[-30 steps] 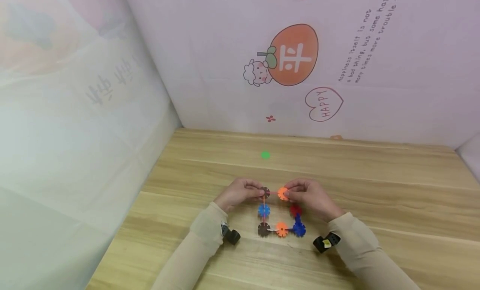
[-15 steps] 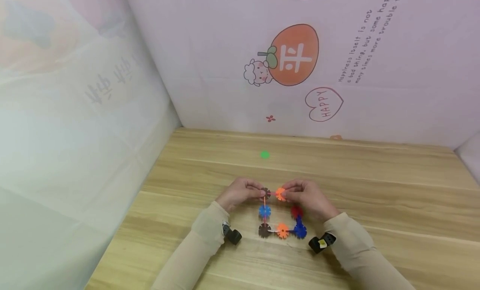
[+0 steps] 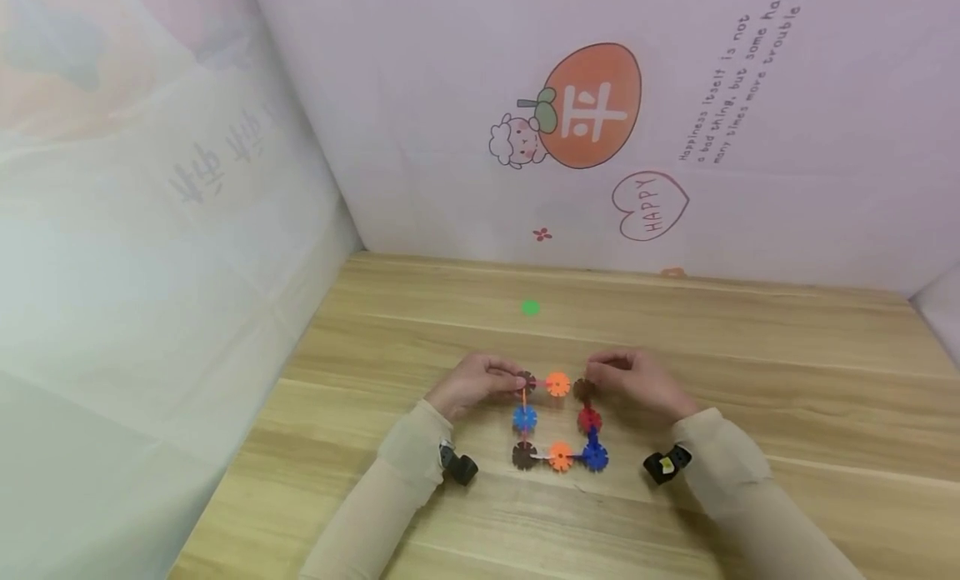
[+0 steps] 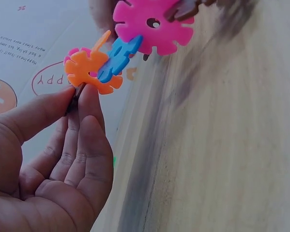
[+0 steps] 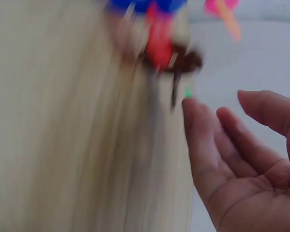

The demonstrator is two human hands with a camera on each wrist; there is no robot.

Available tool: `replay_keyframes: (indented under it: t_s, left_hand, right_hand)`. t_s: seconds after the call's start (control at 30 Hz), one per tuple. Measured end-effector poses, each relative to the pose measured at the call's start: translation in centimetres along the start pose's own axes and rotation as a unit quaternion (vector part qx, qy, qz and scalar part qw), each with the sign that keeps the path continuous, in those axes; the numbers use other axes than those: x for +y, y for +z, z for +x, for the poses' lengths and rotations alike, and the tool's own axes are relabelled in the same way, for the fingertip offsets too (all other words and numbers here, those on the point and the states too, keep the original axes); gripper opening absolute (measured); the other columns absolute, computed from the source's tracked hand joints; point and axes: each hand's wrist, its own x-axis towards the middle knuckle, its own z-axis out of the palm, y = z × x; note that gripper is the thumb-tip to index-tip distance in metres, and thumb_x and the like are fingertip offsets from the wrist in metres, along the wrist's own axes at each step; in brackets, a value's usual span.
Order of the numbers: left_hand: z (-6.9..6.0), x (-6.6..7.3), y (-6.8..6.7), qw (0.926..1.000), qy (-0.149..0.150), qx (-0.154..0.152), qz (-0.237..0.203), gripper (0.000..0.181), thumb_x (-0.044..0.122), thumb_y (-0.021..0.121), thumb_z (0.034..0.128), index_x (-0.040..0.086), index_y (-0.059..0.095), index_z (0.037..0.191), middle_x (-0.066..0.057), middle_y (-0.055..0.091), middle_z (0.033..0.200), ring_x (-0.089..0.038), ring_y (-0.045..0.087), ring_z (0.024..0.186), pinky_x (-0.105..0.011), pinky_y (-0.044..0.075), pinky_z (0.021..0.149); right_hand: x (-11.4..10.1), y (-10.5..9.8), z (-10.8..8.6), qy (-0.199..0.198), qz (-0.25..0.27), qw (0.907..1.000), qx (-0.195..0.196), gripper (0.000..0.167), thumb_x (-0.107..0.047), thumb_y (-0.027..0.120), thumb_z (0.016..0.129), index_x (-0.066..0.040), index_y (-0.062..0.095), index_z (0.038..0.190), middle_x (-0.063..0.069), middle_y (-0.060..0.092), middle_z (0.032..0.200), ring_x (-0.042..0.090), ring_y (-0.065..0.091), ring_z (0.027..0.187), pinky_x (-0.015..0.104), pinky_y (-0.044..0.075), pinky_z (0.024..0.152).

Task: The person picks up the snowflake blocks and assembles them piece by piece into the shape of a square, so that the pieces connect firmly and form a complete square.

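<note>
A roughly square chain of notched plastic snowflake discs is held between the hands. My left hand [image 3: 474, 385] pinches the dark brown disc [image 3: 527, 383] at the far left corner between thumb and index finger. Joined to it are an orange disc [image 3: 557, 385] on the far side and a blue disc [image 3: 524, 418] on the left side. My right hand [image 5: 246, 159] is apart from the chain with thumb and fingers spread. It is beside a brown disc [image 3: 584, 389] at the far right corner, which joins the red disc [image 3: 589, 420]. A gap shows between the orange and brown discs.
The near side carries another dark brown disc [image 3: 524, 456], an orange disc [image 3: 560, 457] and a dark blue disc [image 3: 596, 457]. A green round piece [image 3: 531, 307] lies farther back on the wooden table [image 3: 787, 355]. Printed cloth walls [image 3: 450, 205] stand behind and at left.
My right hand has let go of the far orange disc and moved right, to the far right corner. The brown disc there now shows. My left hand keeps its pinch.
</note>
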Motion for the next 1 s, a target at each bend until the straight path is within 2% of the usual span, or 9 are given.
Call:
replay_keyframes:
  t_s: [0.1, 0.2, 0.47, 0.77, 0.9, 1.0]
  left_hand:
    - [0.1, -0.2, -0.4, 1.0, -0.005, 0.003, 0.0, 0.026, 0.012, 0.072, 0.0887, 0.003, 0.069, 0.112, -0.01, 0.075, 0.103, -0.014, 0.069, 0.089, -0.032, 0.057, 0.091]
    - [0.1, -0.3, -0.7, 1.0, -0.005, 0.006, 0.005, 0.027, 0.014, 0.073, 0.0883, 0.004, 0.069, 0.112, -0.008, 0.075, 0.103, -0.015, 0.069, 0.091, -0.033, 0.056, 0.093]
    - [-0.3, -0.6, -0.9, 0.9999, -0.006, 0.009, 0.008, 0.022, 0.014, 0.074, 0.0871, 0.006, 0.071, 0.107, -0.005, 0.074, 0.099, -0.016, 0.068, 0.089, -0.035, 0.055, 0.093]
    - [-1.0, -1.0, -1.8, 0.9997, -0.004, 0.025, 0.0, 0.022, 0.012, 0.074, 0.0866, 0.005, 0.071, 0.108, -0.007, 0.075, 0.098, -0.015, 0.07, 0.088, -0.033, 0.056, 0.091]
    - [-1.1, -0.7, -2.1, 0.9997, -0.002, 0.024, 0.002, 0.024, 0.014, 0.075, 0.0861, 0.006, 0.071, 0.108, -0.007, 0.075, 0.099, -0.016, 0.07, 0.089, -0.033, 0.057, 0.091]
    - [-1.1, -0.4, -2.2, 0.9997, -0.005, 0.025, 0.005, 0.025, 0.015, 0.076, 0.0856, 0.007, 0.071, 0.108, -0.006, 0.075, 0.099, -0.017, 0.07, 0.09, -0.035, 0.056, 0.093]
  right_hand:
    - [0.5, -0.8, 1.2, -0.014, -0.088, 0.9958, 0.022, 0.037, -0.03, 0.061, 0.098, -0.004, 0.065, 0.124, 0.017, 0.068, 0.122, 0.036, 0.06, 0.117, 0.053, 0.049, 0.101]
    - [0.7, -1.2, 2.6, -0.017, -0.117, 0.9923, 0.036, 0.035, -0.025, 0.062, 0.097, -0.001, 0.065, 0.123, 0.02, 0.066, 0.124, 0.04, 0.058, 0.118, 0.056, 0.047, 0.102]
    - [0.3, -1.2, 6.8, -0.026, -0.143, 0.9884, 0.045, 0.038, -0.023, 0.063, 0.097, 0.002, 0.063, 0.125, 0.022, 0.066, 0.123, 0.04, 0.06, 0.116, 0.054, 0.049, 0.1]
    - [-2.1, 1.6, 11.9, -0.05, -0.159, 0.9855, 0.031, 0.045, -0.02, 0.066, 0.093, 0.008, 0.057, 0.128, 0.026, 0.064, 0.124, 0.04, 0.061, 0.115, 0.051, 0.05, 0.102]
    - [-3.0, 2.0, 13.5, -0.036, -0.175, 0.9835, 0.032, 0.05, -0.017, 0.065, 0.092, 0.009, 0.052, 0.133, 0.028, 0.06, 0.128, 0.042, 0.057, 0.119, 0.053, 0.048, 0.104]
    - [-3.7, 1.9, 14.4, -0.034, -0.196, 0.9795, 0.035, 0.047, -0.016, 0.064, 0.089, 0.008, 0.055, 0.129, 0.028, 0.061, 0.124, 0.042, 0.057, 0.113, 0.054, 0.051, 0.098]
